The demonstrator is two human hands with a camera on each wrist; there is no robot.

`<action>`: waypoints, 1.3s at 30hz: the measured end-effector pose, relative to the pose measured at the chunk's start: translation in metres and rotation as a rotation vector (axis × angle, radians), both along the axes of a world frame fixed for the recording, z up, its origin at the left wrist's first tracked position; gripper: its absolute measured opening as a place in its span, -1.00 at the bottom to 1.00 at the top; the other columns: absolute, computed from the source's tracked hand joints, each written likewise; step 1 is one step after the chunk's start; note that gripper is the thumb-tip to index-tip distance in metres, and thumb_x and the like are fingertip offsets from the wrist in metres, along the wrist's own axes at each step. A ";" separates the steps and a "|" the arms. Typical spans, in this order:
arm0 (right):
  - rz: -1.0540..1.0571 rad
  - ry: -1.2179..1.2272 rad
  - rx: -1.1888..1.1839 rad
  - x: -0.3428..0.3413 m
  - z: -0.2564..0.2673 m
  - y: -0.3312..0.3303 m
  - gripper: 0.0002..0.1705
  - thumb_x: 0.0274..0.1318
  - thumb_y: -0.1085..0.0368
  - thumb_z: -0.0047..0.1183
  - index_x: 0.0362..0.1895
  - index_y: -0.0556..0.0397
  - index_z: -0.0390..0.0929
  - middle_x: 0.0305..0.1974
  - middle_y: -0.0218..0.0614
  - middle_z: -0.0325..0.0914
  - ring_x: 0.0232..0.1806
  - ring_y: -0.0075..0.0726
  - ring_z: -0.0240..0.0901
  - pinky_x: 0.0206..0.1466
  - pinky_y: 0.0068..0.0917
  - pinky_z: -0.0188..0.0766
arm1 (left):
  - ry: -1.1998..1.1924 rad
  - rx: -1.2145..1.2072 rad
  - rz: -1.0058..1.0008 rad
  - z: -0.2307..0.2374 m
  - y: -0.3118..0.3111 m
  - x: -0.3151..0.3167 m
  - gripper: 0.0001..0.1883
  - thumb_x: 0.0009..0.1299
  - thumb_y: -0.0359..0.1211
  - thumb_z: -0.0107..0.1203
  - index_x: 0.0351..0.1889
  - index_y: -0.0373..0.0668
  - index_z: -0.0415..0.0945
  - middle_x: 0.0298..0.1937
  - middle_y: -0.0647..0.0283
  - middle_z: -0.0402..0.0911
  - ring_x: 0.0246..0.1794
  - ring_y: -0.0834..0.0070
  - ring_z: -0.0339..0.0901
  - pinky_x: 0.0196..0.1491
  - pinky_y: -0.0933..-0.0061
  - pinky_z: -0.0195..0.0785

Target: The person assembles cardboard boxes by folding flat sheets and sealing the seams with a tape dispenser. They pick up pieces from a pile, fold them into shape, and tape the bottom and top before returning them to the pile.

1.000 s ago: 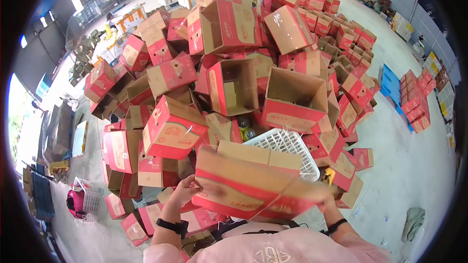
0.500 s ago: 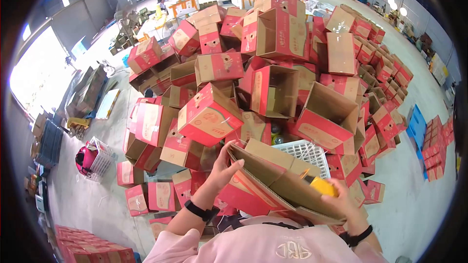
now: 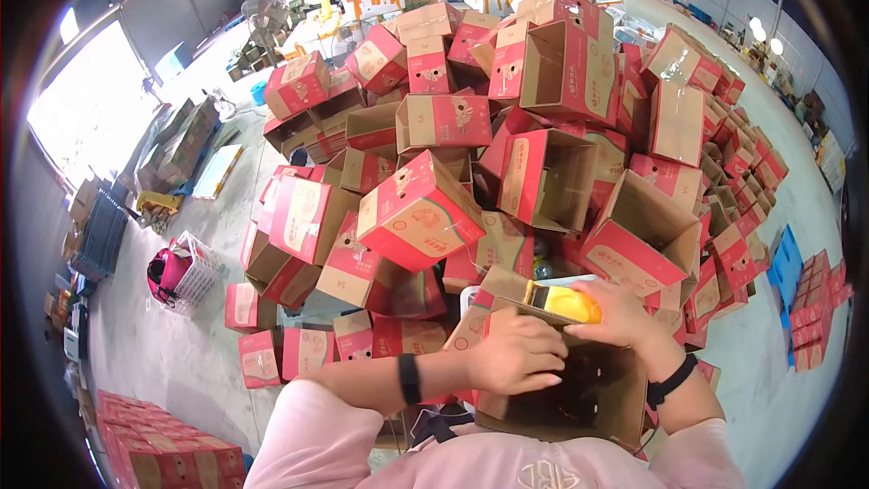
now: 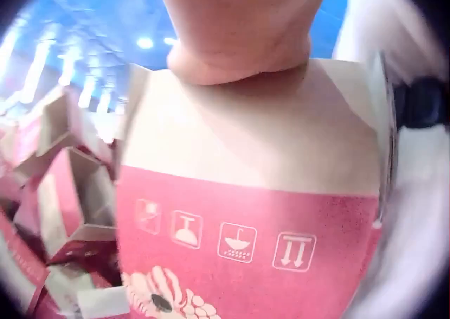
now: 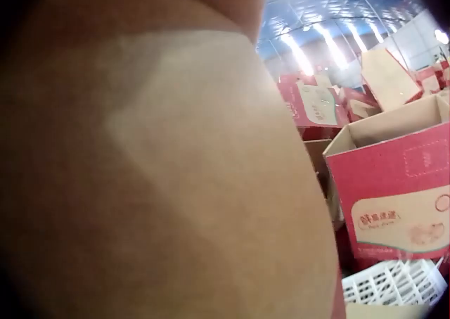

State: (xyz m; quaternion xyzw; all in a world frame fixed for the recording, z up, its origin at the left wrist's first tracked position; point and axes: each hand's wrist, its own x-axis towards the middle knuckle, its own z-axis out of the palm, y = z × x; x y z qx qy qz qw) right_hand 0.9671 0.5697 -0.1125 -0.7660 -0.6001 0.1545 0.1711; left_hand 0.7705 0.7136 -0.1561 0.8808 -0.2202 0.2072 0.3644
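Observation:
A red and brown cardboard box stands against the person's body, its brown inside turned up. My left hand lies over its near left edge, fingers bent down inside. In the left wrist view, that hand crosses the top of a box panel printed with handling symbols. At the far edge my right hand grips a yellow tape dispenser, held against the box rim. Brown cardboard fills most of the right wrist view and hides the dispenser there.
A heap of red and brown boxes rises just ahead. Behind the held box is a white plastic basket, mostly covered in the head view. On the floor at left stands a white crate with a pink bag. Stacked red cartons sit lower left.
The box has turned and tipped so its opening faces up. The left hand moved right from the box's corner to over its edge. The right hand brought the yellow tape dispenser to the far rim.

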 end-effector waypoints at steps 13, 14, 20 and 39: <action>-0.576 0.741 0.488 0.045 -0.040 -0.084 -0.38 -0.08 0.43 0.20 0.15 0.12 0.32 0.02 -0.32 0.43 0.05 -0.46 0.37 0.10 -0.54 0.31 | -0.096 0.198 -0.406 -0.008 -0.109 0.086 -0.38 0.32 -0.03 0.04 0.23 -0.19 0.26 0.37 0.05 0.14 0.44 0.06 -0.04 0.45 -0.02 -0.26; -0.613 0.791 0.509 0.052 -0.034 -0.089 -0.33 -0.11 0.45 0.21 0.17 0.14 0.30 0.03 -0.30 0.43 0.06 -0.46 0.37 0.11 -0.55 0.31 | -0.095 0.197 -0.412 -0.015 -0.106 0.083 -0.38 0.32 -0.03 0.04 0.23 -0.19 0.26 0.37 0.05 0.14 0.44 0.06 -0.04 0.45 -0.02 -0.26; -0.628 0.927 0.644 0.039 0.000 -0.079 -0.44 0.01 0.40 0.08 0.16 0.15 0.31 -0.05 -0.30 0.44 -0.24 -0.49 0.44 -0.18 -0.60 0.40 | 0.356 0.315 -0.347 -0.060 -0.044 0.025 -0.40 0.40 0.00 -0.08 0.26 -0.20 0.25 0.40 0.08 0.15 0.46 0.12 -0.05 0.47 0.05 -0.28; -0.548 1.170 0.550 -0.013 -0.030 -0.089 -0.53 0.10 0.36 0.05 0.13 0.07 0.32 -0.36 -0.44 0.43 -0.51 -0.65 0.30 -0.48 -0.72 0.28 | 0.762 -0.507 0.681 -0.093 0.015 -0.019 -0.29 0.42 -0.02 -0.07 0.39 -0.27 0.04 0.19 -0.10 0.42 0.21 0.05 0.37 0.22 0.27 0.22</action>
